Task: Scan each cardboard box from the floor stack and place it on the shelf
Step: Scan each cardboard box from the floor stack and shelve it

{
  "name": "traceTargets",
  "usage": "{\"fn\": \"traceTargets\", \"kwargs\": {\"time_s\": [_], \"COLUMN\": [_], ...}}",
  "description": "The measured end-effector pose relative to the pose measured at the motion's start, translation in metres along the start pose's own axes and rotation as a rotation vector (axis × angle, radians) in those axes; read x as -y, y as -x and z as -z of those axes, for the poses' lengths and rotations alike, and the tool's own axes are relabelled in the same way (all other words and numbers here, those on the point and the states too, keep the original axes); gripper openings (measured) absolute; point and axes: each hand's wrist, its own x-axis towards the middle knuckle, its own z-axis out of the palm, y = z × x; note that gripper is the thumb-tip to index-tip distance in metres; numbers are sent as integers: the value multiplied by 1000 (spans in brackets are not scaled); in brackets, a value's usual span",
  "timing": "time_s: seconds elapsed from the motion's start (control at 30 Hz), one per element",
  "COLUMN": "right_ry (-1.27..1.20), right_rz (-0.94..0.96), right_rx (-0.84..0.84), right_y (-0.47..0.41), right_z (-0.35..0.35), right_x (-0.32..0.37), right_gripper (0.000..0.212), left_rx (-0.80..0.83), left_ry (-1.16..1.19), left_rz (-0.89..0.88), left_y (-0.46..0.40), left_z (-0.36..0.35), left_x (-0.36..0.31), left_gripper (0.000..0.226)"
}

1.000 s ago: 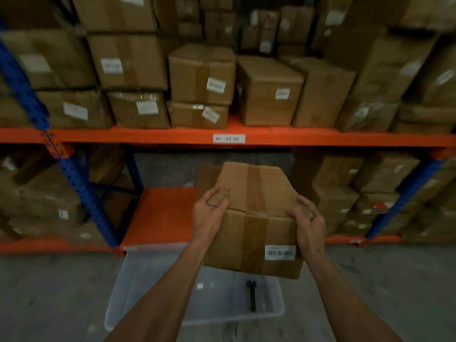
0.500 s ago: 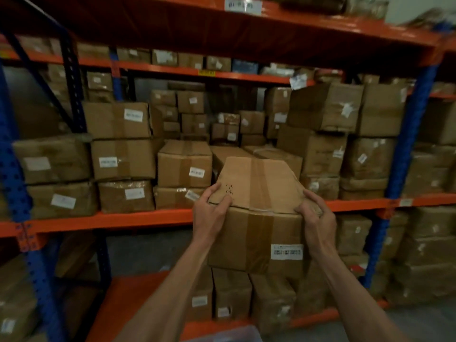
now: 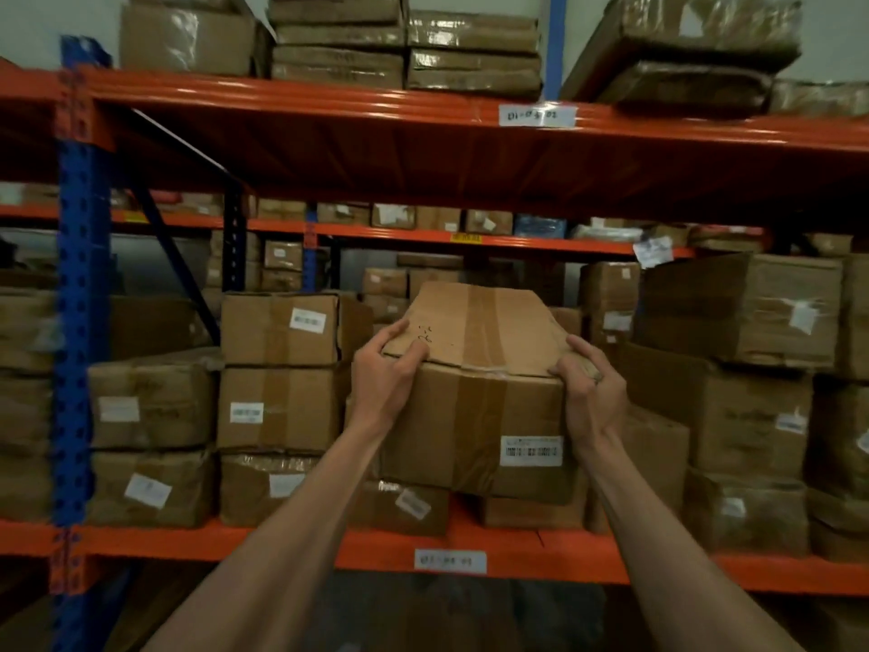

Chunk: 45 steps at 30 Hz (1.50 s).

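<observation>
Cardboard box point(image 3: 475, 392) at centre frame, carried at the height of the middle shelf point(image 3: 282, 543), in front of the stacked boxes point(image 3: 282, 369) already stored there. Barcode label point(image 3: 531, 450) on its near face, lower right. Left hand point(image 3: 383, 374) clamps the top left corner, thumb on the lid; right hand point(image 3: 588, 392) wraps the top right corner, fingers point(image 3: 576, 369) curled over the crumpled flap. Both grips firm on the box, forearms stretched forward and up from the bottom of the frame. Best approach, I judge: keep the box level, aim for the low boxes at lower centre, slide it in with label facing out. Lid looks dented, so press lightly there.
</observation>
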Motion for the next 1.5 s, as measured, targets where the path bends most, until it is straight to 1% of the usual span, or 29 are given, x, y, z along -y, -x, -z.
{"fn": "traceTargets", "kwargs": {"time_s": [0.27,0.37,0.5,0.57,0.67,0.73,0.77,0.83,0.87,0.9,0.97,1.07,1.17,1.27,1.43,1.5], "right_ry": [-54,-38,9,32,69,91,108,167,239,331,530,713,846,929,1041,1082], "right_rz": [-48,-52,-89,-80,-3,53,71,106,175,277,503,854,1001,996,893,869], "right_rx": [112,139,158,138,142,132,124,118,109,87,22,-26,68,117,173,201], "right_y": [-114,-135,-145,-156,-172,-176,-176,-175,-173,-172,-167,-170,-170,-157,-158,-157], "right_z": [-123,-159,-189,-195,-201,-207,-212,-224,-229,-235,-244,-251,-246,-240,-244,-243], "right_x": [-73,-101,-143,-157,-167,-172,-174,-181,-186,-191,-198,-201,-207,-214,-209,-209], "right_gripper": [66,68,65,55,30,17,16,21,23,26,40,45,54,65,65,66], "left_rx": [-135,-161,-137,-139,-161,-204,-230,-227,-183,-127,-46,9,59,90,129,118], "left_ry": [-95,-119,-162,-203,-291,-364,-444,-702,-822,-897,-954,-1024,-1053,-1053,-1091,-1104], "left_rz": [36,43,49,-50,-255,-348,-428,-706,-830,-894,-888,-837,-793,-771,-704,-703], "left_y": [-122,-152,-170,-177,-193,-198,-201,-212,-216,-219,-220,-216,-214,-211,-217,-218], "left_z": [3,9,10,3,-6,-7,-7,-4,-2,0,5,8,6,6,6,6], "left_x": [77,109,159,172,183,194,200,217,225,233,245,251,248,250,249,249], "left_gripper": [56,51,42,39,33,31,34,39,44,50,59,64,65,66,66,66]}}
